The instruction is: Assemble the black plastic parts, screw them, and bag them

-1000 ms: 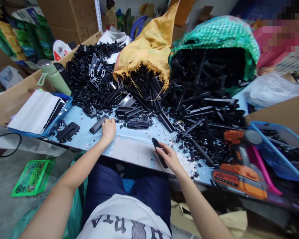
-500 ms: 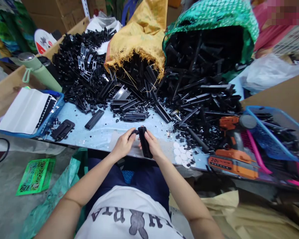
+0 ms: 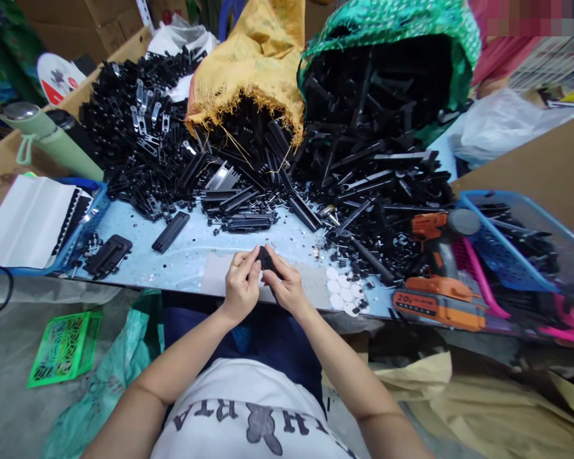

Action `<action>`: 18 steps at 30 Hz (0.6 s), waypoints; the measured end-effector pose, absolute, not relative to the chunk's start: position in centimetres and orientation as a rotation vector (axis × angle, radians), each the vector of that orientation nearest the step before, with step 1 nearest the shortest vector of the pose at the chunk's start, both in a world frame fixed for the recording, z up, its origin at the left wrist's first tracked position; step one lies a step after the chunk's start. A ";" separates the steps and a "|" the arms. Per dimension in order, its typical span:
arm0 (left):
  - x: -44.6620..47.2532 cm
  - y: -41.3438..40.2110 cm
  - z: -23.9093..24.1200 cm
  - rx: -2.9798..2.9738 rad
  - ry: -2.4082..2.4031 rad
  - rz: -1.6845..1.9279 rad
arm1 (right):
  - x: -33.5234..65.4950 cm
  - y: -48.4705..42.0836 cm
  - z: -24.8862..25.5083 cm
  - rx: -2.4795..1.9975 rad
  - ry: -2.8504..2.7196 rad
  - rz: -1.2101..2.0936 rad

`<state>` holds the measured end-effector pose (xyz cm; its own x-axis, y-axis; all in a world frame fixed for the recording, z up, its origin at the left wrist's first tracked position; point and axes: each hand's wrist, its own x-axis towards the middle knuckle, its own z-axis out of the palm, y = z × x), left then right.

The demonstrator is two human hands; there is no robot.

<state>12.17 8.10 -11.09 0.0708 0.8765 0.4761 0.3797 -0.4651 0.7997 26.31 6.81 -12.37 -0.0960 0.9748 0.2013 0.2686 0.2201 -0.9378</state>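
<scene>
At the table's front edge, both my hands meet around a black plastic part (image 3: 266, 260). My right hand (image 3: 285, 284) is closed on its long body, which is mostly covered by fingers and seen nearly end-on. Thumb and fingers of my left hand (image 3: 242, 285) pinch at the part's far end; the small black piece they held is now hard to tell apart from it. Beneath the hands lies a pale sheet (image 3: 310, 287). Beyond it, a black ribbed bar (image 3: 171, 232) lies to the left, and several similar bars (image 3: 249, 222) lie straight ahead among loose screws.
Black clips (image 3: 138, 140) heap up at back left. A yellow sack (image 3: 249, 70) and a green sack (image 3: 392, 32) spill black parts. White discs (image 3: 347, 290), an orange cordless drill (image 3: 440, 299) and a blue basket (image 3: 502, 255) are on the right. A green flask (image 3: 60, 146) leans left.
My left hand has come in against the black part, bringing its small piece to the far end. My right hand has turned the part, hiding more of its body. The view has shifted slightly.
</scene>
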 end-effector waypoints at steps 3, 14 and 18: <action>12.3 8.6 -11.2 1.958 1.128 1.335 | 25.9 6.6 -12.5 -1.215 -1.618 0.869; 11.1 9.5 -14.1 2.594 1.143 0.474 | 36.7 16.1 -10.8 -2.097 -1.905 -0.052; 11.2 11.4 -13.3 2.810 0.977 0.182 | 42.6 18.3 -9.5 -2.410 -1.623 -0.359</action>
<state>11.23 11.36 -13.30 0.7791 0.6239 0.0617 0.6043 -0.7735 0.1912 42.64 18.27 -9.48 0.3628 0.8763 0.3171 0.9283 -0.3697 -0.0405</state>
